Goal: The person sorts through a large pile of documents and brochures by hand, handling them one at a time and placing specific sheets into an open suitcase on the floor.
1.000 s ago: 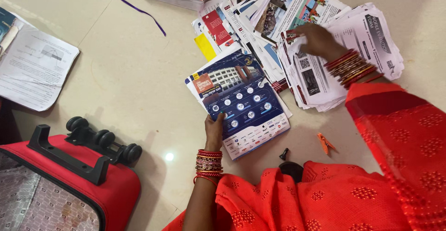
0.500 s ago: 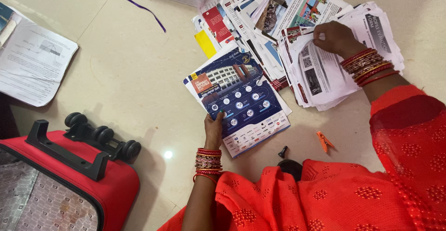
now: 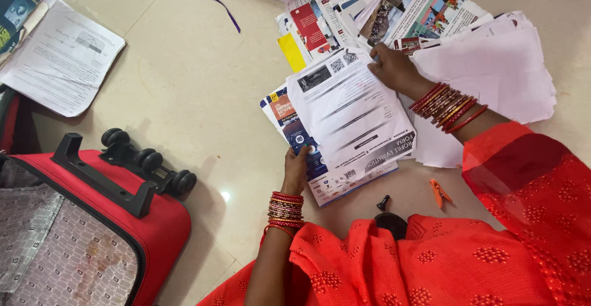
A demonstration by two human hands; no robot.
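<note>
My left hand point(image 3: 296, 169) grips the lower left edge of a dark blue glossy brochure point(image 3: 305, 140) lying on the floor. My right hand point(image 3: 393, 69) holds a white printed sheet point(image 3: 351, 112) by its top right corner, and the sheet now lies across the brochure. To the right sits a stack of white papers point(image 3: 498, 78), blank side up. Both wrists wear red and gold bangles.
A fan of leaflets point(image 3: 369, 10) spreads beyond the brochure. An open red suitcase point(image 3: 92, 220) with wheels is at lower left. Printed sheets point(image 3: 61, 53) lie upper left. An orange clip point(image 3: 439, 191) and a small black piece point(image 3: 383, 203) rest near my orange clothing.
My right hand has lifted a white sheet off the right stack and swung it left, flipped over, onto the blue brochure. My left hand has kept its hold on the brochure.
</note>
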